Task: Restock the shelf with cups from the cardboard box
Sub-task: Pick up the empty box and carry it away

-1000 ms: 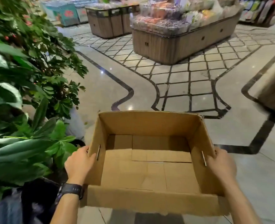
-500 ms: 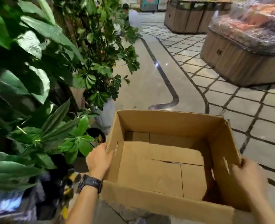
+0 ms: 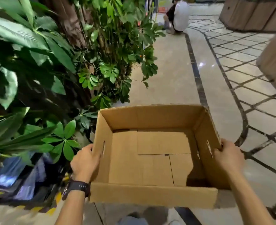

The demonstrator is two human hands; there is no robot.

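Note:
I hold an open brown cardboard box (image 3: 150, 117) in front of me, above the floor. Its inside shows only bare cardboard flaps; no cups are visible in it. My left hand (image 3: 85, 161), with a dark watch on the wrist, grips the box's left wall by the handle slot. My right hand (image 3: 228, 158) grips the right wall at its handle slot. No shelf is in view.
Large green potted plants (image 3: 52, 62) crowd the left side. Dark bags (image 3: 28, 176) lie under them. A person (image 3: 177, 15) crouches far ahead on the floor. Wooden display stands (image 3: 254, 15) are at the upper right. A tiled floor (image 3: 174, 70) stretches ahead.
My view has swung to the left with the box still in both hands. The plants now fill more of the left side, and the crouching person has come into sight.

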